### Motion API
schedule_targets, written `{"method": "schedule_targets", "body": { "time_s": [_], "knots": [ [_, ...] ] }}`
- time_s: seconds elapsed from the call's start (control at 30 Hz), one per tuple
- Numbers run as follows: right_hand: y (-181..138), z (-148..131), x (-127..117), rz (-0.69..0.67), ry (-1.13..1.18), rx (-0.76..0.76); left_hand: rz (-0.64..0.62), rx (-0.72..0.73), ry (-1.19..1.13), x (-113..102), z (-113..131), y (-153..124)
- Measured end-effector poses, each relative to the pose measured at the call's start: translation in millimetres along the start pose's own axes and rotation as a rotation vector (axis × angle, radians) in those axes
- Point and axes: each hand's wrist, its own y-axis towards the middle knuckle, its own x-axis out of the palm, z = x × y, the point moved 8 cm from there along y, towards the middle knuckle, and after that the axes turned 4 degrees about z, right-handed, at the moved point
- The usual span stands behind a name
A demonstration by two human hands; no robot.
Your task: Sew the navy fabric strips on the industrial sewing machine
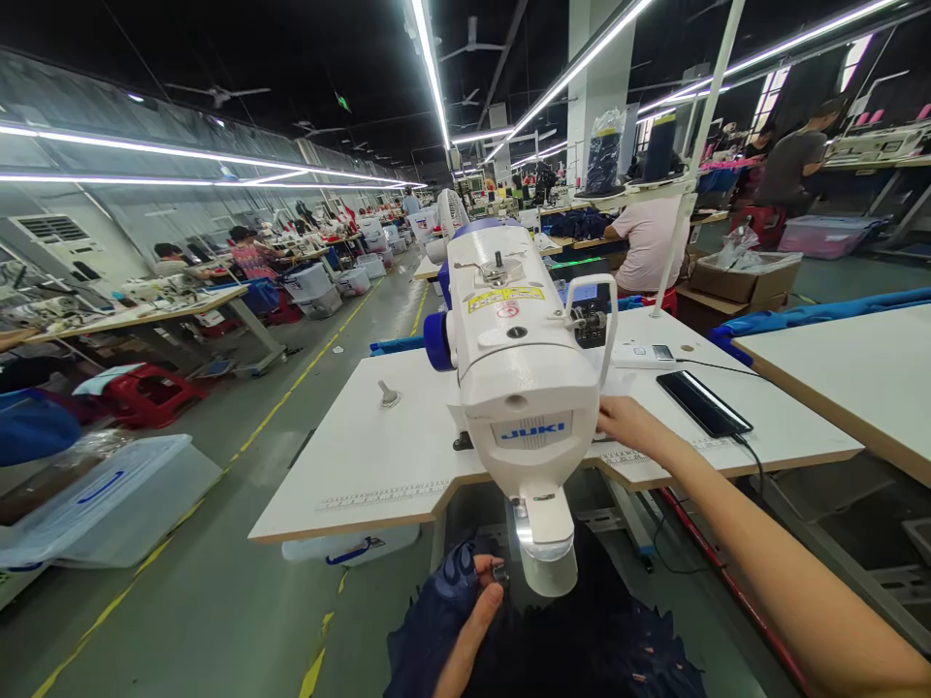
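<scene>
A white JUKI sewing machine (pixel 520 359) stands in front of me, its lit needle end toward me. Below and left of that end, my left hand (pixel 476 611) is closed, thumb and fingers around a small silver metal piece (pixel 499 572) that looks like a bobbin case. Dark navy fabric (pixel 429 630) with ragged, frilled edges hangs under and around this hand. My right hand (pixel 622 422) reaches in from the right to the machine's side, just above the tabletop. Its fingertips are hidden behind the machine head.
The white machine table (pixel 341 456) has a cut-out at the front and printed rulers. A phone (pixel 704 404) with a cable lies on its right side. A thread stand (pixel 688 213) rises behind. Clear plastic bins (pixel 138 494) stand left; people work at other machines.
</scene>
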Motion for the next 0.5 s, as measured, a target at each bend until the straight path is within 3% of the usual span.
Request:
{"method": "schedule_targets", "body": {
  "time_s": [0.17,0.37,0.5],
  "knots": [
    [-19.8,-6.7,18.1,-0.062,0.060,-0.111,-0.073,-0.041,-0.058,9.4,-9.8,6.0],
    [-9.4,9.1,30.3,-0.124,0.132,-0.122,-0.092,-0.049,-0.085,19.6,-15.1,10.1],
    [-0.4,14.2,33.2,-0.199,0.178,-0.122,-0.073,-0.064,-0.089,13.5,-21.5,7.1]
  ]
}}
